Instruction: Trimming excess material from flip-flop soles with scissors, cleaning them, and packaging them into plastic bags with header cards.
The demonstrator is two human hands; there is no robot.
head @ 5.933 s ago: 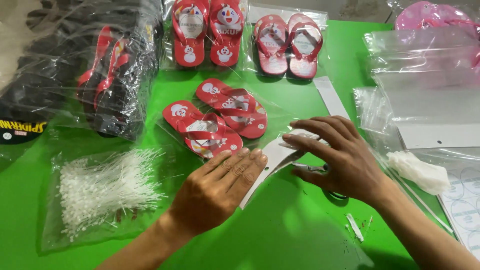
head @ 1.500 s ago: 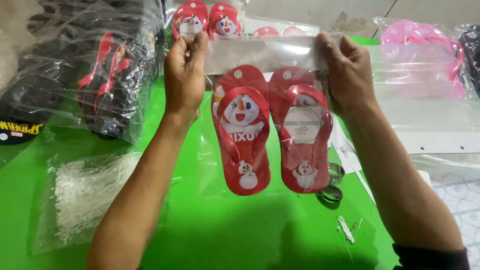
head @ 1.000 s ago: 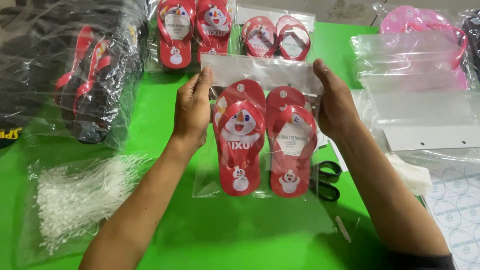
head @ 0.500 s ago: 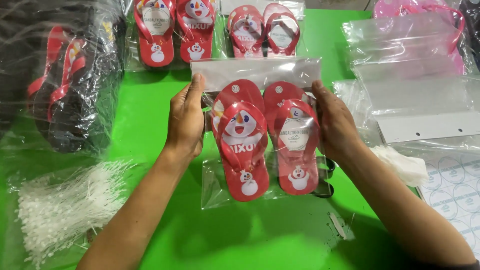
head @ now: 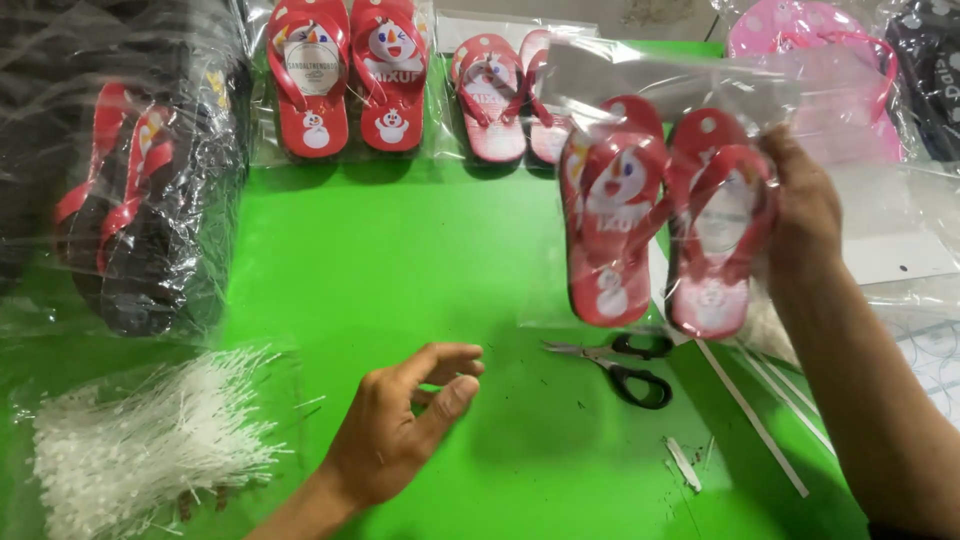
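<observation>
Right hand (head: 805,205) grips the bagged red sandals (head: 660,215) aloft; left hand (head: 400,430) apparently empty, well below.

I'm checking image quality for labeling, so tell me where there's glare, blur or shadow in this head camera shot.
Head view: glare streaks the clear bag of red sandals held up by the right hand, washing out the prints; that bag looks slightly motion-blurred. The black sandal bundle at left also reflects light. The left hand casts a soft shadow on the green table; the scissors are sharp.
</observation>
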